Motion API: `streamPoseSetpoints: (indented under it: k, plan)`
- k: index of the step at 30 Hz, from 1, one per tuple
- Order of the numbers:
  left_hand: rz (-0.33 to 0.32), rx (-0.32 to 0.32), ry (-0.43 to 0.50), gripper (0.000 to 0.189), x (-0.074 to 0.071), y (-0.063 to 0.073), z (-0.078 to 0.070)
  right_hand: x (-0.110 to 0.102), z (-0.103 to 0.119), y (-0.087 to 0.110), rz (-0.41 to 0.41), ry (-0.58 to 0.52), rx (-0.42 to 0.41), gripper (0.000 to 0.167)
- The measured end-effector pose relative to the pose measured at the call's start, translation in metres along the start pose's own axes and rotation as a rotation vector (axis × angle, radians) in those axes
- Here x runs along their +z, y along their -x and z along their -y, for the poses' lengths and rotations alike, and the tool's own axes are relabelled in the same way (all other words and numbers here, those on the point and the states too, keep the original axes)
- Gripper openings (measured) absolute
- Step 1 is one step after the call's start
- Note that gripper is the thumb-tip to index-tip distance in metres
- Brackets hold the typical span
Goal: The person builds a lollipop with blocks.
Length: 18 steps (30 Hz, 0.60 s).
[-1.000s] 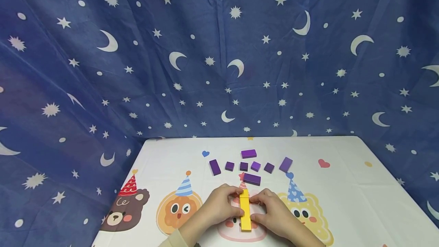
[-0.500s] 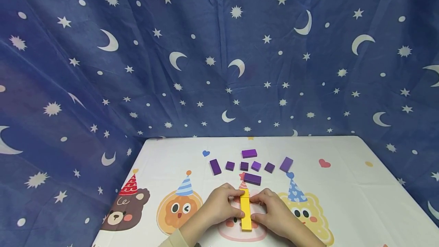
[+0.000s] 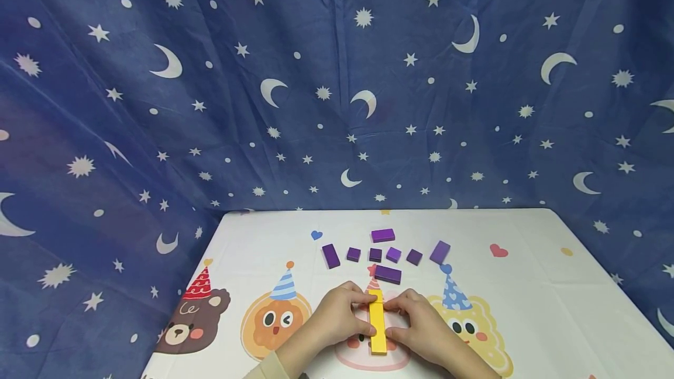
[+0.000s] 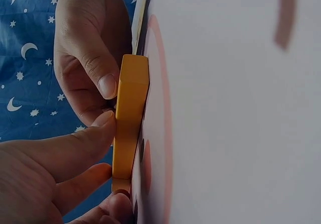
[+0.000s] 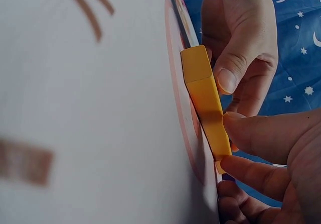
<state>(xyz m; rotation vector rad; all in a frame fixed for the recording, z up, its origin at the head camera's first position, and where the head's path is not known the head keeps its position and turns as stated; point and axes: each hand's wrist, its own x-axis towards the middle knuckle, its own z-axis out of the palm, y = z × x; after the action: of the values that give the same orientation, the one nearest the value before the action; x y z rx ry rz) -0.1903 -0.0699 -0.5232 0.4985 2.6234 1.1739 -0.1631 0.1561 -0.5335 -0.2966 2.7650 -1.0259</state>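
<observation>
A: Where is the long yellow block (image 3: 378, 327) to be found?

B: It is laid lengthwise on the counter (image 3: 568, 309), pointed away from the person, over the printed pink face (image 3: 354, 357) on the white cloth. At its far end a small yellow block (image 3: 376, 293) is set in line with it, the two ends being met at a thin seam.

A: And how are the hands placed?

B: Both are partly closed, with the fingers bent. By the left hand (image 3: 337, 313), the left side is gripped: the thumb is placed against the long block, and a forefinger is rested at the small one. By the right hand (image 3: 421, 323), the right side is gripped with thumb and forefinger, so the long block is held between the two.

A: What is arranged beyond them?

B: Four small purple blocks (image 3: 353, 254) are spread in a row, flanked by a long purple block (image 3: 330, 256) on the left and a lighter purple block (image 3: 439, 252) on the right, both slanted. Another oblong purple block (image 3: 382, 235) is placed behind the row, and a dark purple block (image 3: 387, 275) in front, near the small yellow one. The background is filled by a blue curtain (image 3: 295, 151), printed with moons and stars.
</observation>
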Motion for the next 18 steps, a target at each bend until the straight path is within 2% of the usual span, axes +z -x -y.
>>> streamPoseSetpoints:
  k: [18]
  plan:
    - [-0.003, 0.000, -0.026, 0.060, 0.0004, 0.0003, -0.0008, -0.0003, 0.0000, -0.0004, -0.009, -0.019, -0.004, 0.039]
